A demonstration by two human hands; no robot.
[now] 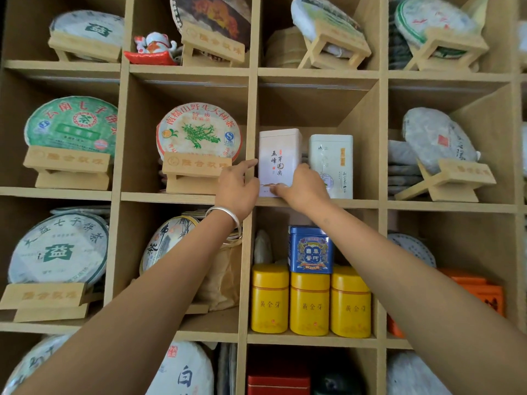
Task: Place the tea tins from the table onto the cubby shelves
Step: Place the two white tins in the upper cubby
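A white tea tin (pixel 280 155) with black characters stands upright at the left of a middle cubby (pixel 362 204). My right hand (pixel 306 187) grips its lower right part, with fingers across the bottom front and one finger up its right side. My left hand (pixel 238 187) lies over the vertical divider (pixel 253 109), its outstretched index finger touching the tin's left edge. A second white tin (pixel 332 166) stands just to the right in the same cubby. In the cubby below, a blue tin (pixel 310 249) sits on three yellow tins (pixel 309 303).
Round wrapped tea cakes on wooden stands (pixel 196 172) fill the cubbies to the left, right and above. A lucky cat figurine (pixel 155 47) sits at the upper left. Orange boxes (pixel 482 295) lie at the lower right, a red box (pixel 278 383) at the bottom.
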